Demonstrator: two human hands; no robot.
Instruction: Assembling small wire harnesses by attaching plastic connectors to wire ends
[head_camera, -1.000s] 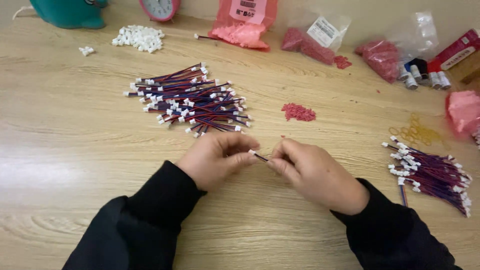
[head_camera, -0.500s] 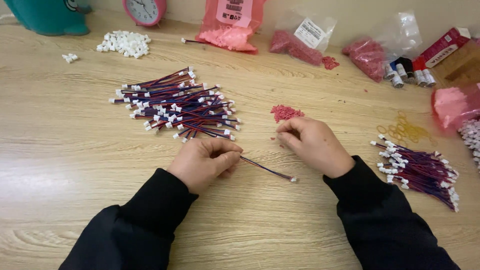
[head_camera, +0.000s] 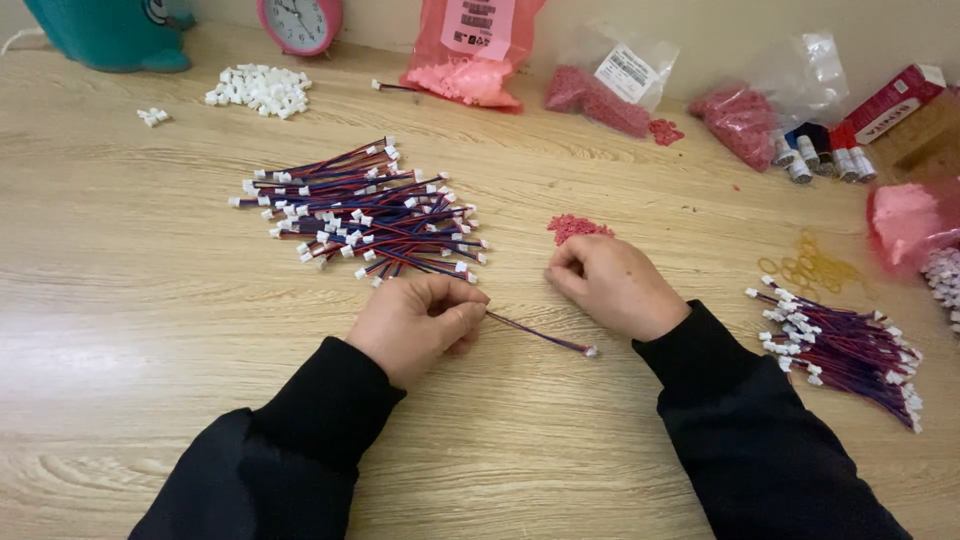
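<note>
The left hand (head_camera: 425, 318) is curled shut, pinching 1 end of a thin purple wire lead (head_camera: 540, 335) between thumb and fingers. The lead runs out to the right across the wooden table (head_camera: 120, 300), low over the surface, and ends in a small white connector (head_camera: 591, 351). The right hand (head_camera: 612, 283) is closed in a loose fist with its fingertips at a small heap of red pieces (head_camera: 577, 227); whether it has hold of any of them cannot be told. It does not touch the lead.

Just beyond the left hand lies a big pile of leads (head_camera: 365, 212), red, blue and purple with white ends. A smaller bundle of leads (head_camera: 845, 350) lies to the right of the right sleeve, with yellow rubber bands (head_camera: 815, 270) behind it.
</note>
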